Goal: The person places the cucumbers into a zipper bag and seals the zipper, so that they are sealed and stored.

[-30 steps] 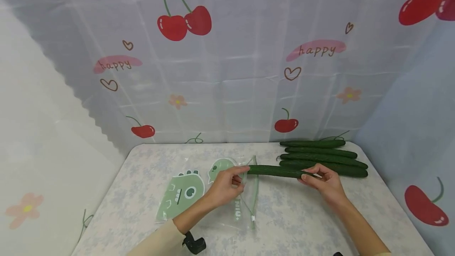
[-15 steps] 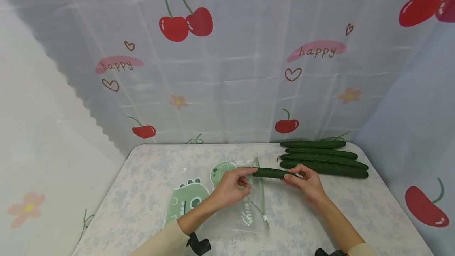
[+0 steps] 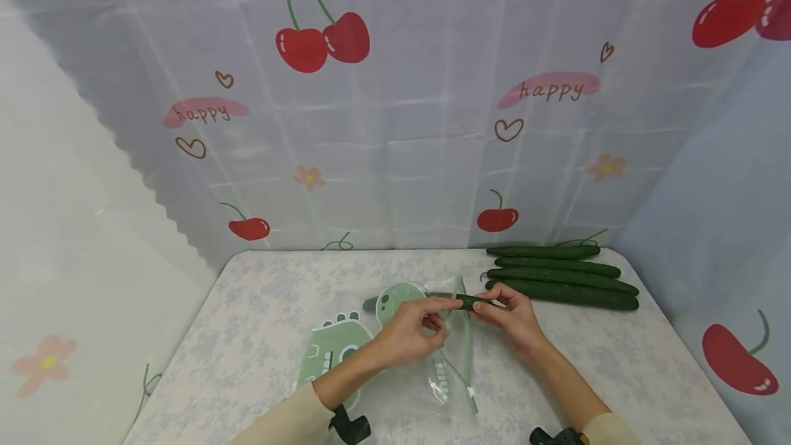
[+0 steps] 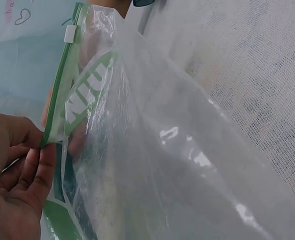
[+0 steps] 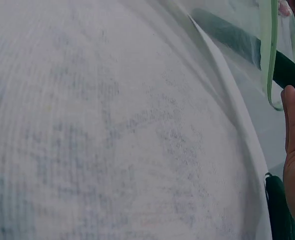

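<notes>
A clear zip bag with green dinosaur prints lies at the middle of the table, its green-edged mouth facing right. My left hand pinches the bag's edge at the mouth; in the left wrist view the fingers grip the green zip strip, and a white slider sits farther along it. Most of a cucumber is inside the bag, its far tip showing dimly through the plastic. My right hand holds the cucumber's outer end just outside the mouth. The right wrist view shows the cucumber passing through the opening.
Several more cucumbers lie side by side at the back right of the table. A curtain printed with cherries hangs behind the table, with more sheeting at both sides.
My right hand has moved left, sliding the cucumber deeper into the bag, so only a short end sticks out. The left hand and the bag have shifted slightly right.
</notes>
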Tool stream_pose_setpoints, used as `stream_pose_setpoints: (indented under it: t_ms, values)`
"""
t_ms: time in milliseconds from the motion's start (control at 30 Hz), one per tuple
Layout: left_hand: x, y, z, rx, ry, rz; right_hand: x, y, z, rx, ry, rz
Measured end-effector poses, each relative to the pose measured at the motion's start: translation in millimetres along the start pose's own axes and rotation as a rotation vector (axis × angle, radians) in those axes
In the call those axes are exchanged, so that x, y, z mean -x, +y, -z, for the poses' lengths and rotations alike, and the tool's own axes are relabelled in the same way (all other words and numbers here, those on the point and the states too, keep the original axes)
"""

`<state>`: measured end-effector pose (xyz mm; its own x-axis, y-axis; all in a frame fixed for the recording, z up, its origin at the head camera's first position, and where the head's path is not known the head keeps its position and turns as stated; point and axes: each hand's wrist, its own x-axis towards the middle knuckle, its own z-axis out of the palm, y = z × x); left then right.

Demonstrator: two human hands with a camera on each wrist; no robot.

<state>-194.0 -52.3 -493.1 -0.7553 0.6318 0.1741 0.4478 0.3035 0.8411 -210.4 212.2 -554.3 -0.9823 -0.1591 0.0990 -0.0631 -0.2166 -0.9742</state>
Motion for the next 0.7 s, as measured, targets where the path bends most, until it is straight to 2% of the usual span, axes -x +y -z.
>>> stream_pose_setpoints:
  t_ms: [167, 300, 400, 567, 700]
  values:
    - [2.2, 1.3, -2.1, -0.004, -0.034, -0.026, 4.5, 1.3, -9.0, 0.058, -0.029, -0.006]
    - [6.3, -3.5, -4.2, -0.007, -0.054, -0.034, 7.2, 3.7, -13.8, 0.126, -0.026, -0.074]
    - [9.5, -8.6, -4.8, -0.025, -0.066, -0.013, 7.2, 5.0, -15.4, 0.200, -0.033, -0.119]
    - [16.0, -16.5, -2.7, -0.129, -0.095, 0.035, 6.6, 4.0, -15.8, 0.375, -0.104, -0.118]
    - [20.7, -19.1, 0.2, -0.253, -0.098, 0.046, 6.5, -0.4, -18.3, 0.410, -0.093, -0.126]
